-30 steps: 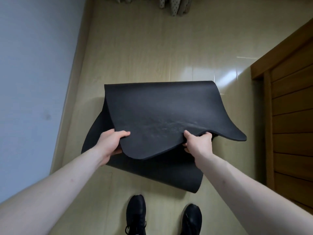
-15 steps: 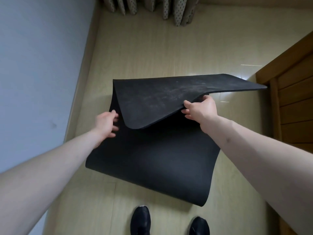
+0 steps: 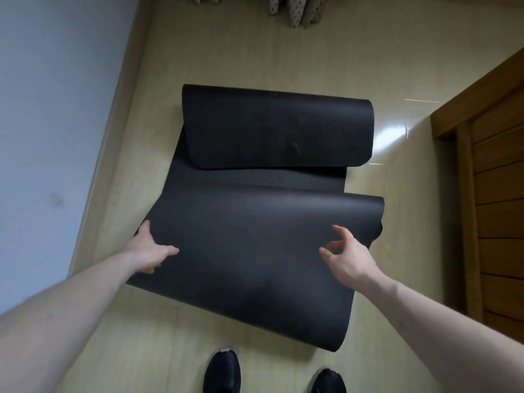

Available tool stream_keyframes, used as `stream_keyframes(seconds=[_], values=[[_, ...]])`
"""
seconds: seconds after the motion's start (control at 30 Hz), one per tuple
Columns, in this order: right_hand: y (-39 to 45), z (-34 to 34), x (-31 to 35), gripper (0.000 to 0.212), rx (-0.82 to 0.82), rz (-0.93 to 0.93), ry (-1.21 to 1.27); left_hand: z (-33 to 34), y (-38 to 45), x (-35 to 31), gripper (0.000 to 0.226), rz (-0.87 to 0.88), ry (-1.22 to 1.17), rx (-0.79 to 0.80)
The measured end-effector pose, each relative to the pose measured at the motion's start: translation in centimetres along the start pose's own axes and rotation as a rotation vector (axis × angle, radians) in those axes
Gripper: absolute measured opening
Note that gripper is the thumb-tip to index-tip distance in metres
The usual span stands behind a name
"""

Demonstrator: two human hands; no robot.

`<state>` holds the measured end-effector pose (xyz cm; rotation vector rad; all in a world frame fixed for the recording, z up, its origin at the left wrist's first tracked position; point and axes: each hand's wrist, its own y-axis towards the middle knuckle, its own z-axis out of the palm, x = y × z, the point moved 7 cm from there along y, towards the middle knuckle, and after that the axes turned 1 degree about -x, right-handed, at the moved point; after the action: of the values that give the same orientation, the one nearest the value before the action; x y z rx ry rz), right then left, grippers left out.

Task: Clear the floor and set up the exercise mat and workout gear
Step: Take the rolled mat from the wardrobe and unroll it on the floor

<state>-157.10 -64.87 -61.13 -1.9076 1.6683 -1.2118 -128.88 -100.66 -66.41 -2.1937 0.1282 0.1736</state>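
Tiled floor (image 3: 255,52) — black mat (image 3: 255,265), shoes (image 3: 222,370)

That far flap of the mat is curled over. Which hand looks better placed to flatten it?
Probably the right hand: it hovers open above the mat, gripping nothing, free to reach the curled flap. The left hand holds the mat's left edge.

Black exercise mat (image 3: 255,245) partly unrolled on the floor (image 3: 249,55)

Its left edge is gripped by the left hand (image 3: 149,251); the right hand (image 3: 347,255) is held open just above it.
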Motion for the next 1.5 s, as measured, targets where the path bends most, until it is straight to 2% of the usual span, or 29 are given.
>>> stream_keyframes(seconds=[0.13, 0.27, 0.47, 0.6, 0.7, 0.77, 0.93, 1.07, 1.13, 1.2, 1.27, 1.37, 1.43, 1.5], values=[[0.2, 1.5, -3.3, 0.072, 0.027, 0.059, -0.042, -0.2, 1.6, 0.5, 0.108, -0.009, 0.021, -0.095], [1.5, 1.9, -6.5, 0.078, -0.014, 0.153, -0.043, -0.2, 3.0, 1.2, 0.08, -0.056, 0.021, -0.102], [2.0, 3.2, -9.3, 0.081, -0.071, 0.218, -0.077, -1.0, 3.1, 1.2, 0.084, -0.019, 0.528, -0.161], [4.5, 4.2, -6.4, 0.08, -0.113, 0.057, -0.167, 0.6, 2.9, -5.6, 0.071, 0.308, 0.513, -0.298], [8.2, 4.7, -2.9, 0.076, -0.189, -0.081, -0.199, 3.4, 3.5, -11.8, 0.063, 0.515, 0.51, -0.263], [10.6, 5.0, -1.4, 0.073, -0.226, -0.137, -0.215, 5.5, 4.4, -15.1, 0.063, 0.574, 0.529, -0.233], [16.0, 6.6, -1.0, 0.071, -0.31, -0.29, -0.359, 10.4, 8.8, -20.4, 0.062, 0.602, 0.552, -0.234], [18.8, 7.3, -2.7, 0.061, -0.363, -0.382, -0.408, 11.5, 12.3, -22.3, 0.063, 0.483, 0.645, -0.284], [19.8, 6.6, -3.0, 0.064, -0.447, -0.412, -0.42, 11.1, 14.0, -23.1, 0.067, 0.41, 0.707, -0.272], [21.2, 6.2, -3.2, 0.072, -0.462, -0.374, -0.433, 10.9, 15.5, -23.8, 0.068, 0.366, 0.704, -0.247], [22.5, 6.4, -3.5, 0.079, -0.445, -0.339, -0.462, 11.1, 16.4, -24.5, 0.065, 0.384, 0.668, -0.253], [22.9, 6.5, -3.9, 0.077, -0.454, -0.34, -0.471, 11.5, 16.3, -24.5, 0.056, 0.465, 0.658, -0.338], [22.6, 6.6, -4.3, 0.075, -0.467, -0.346, -0.46, 11.8, 16.1, -23.7, 0.052, 0.505, 0.639, -0.332], [22.2, 6.8, -4.7, 0.074, -0.471, -0.353, -0.454, 11.8, 15.6, -23.6, 0.059, 0.559, 0.634, -0.305]])
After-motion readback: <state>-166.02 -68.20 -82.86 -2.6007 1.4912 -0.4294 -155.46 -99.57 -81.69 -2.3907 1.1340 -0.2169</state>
